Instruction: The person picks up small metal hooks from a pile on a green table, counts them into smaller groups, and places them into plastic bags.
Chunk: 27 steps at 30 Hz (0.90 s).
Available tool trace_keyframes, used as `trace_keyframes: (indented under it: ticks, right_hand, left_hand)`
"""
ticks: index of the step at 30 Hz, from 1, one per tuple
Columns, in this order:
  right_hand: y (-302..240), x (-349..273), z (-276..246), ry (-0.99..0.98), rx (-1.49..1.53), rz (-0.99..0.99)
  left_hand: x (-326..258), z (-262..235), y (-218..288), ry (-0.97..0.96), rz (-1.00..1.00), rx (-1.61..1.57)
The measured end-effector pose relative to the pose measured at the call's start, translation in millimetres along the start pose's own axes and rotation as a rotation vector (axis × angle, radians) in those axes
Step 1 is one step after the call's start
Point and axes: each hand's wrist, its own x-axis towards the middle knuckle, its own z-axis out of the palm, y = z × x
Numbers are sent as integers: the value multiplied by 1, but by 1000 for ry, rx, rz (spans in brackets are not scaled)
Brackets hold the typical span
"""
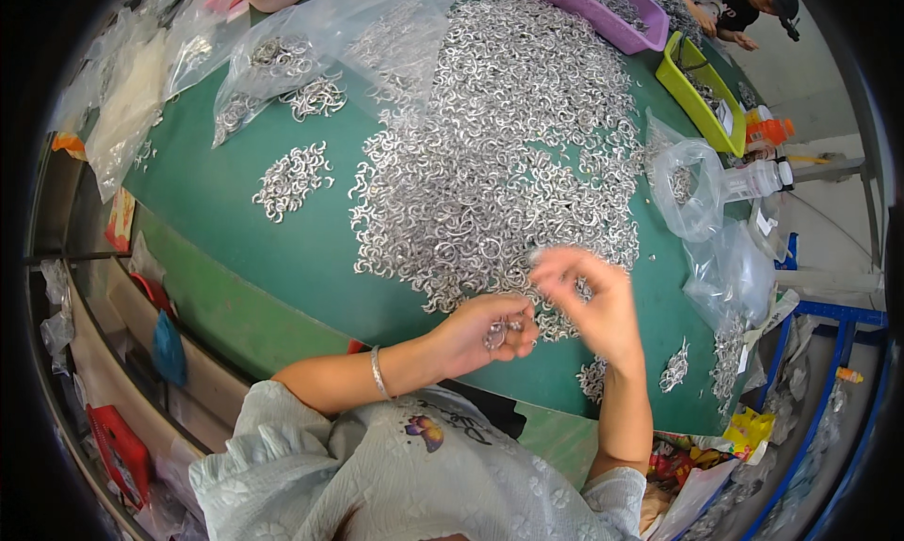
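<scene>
The left hand is curled, its grip pinching a few small silver hooks just above the near edge of the green bench. The right hand is blurred beside it, fingers loosely bent over the edge of the big pile of the same hooks; whether its grip holds anything cannot be told. A smaller heap lies apart to the left.

Clear plastic bags with hooks inside lie at the far left of the bench, and more clear bags slump at the right edge. A purple tray and a lime-green tray sit at the far right. Next to them a clear bottle lies on its side, with an orange-capped bottle behind it. A yellow packet shows below the bench at the right, a red packet at the lower left. Another person's arm reaches to the purple tray.
</scene>
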Motion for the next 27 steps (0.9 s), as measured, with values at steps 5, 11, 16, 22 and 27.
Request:
trace_keyframes:
  ticks: [5, 11, 16, 22, 27]
  right_hand:
    - [31, 36, 13, 240, -626, -252]
    - [45, 17, -11, 39, -491, -150]
    - [24, -6, 0, 121, -409, -118]
    - [31, -13, 35, 79, -539, -176]
    - [33, -21, 21, 268, -336, 89]
  left_hand:
    - [-14, 7, -9, -35, -100, -13]
    - [-26, -2, -20, 40, 49, -64]
    - [-31, -8, -20, 44, 109, -31]
    - [-28, -10, -13, 129, 535, 724]
    - [-26, -12, 11, 463, 972, 1764]
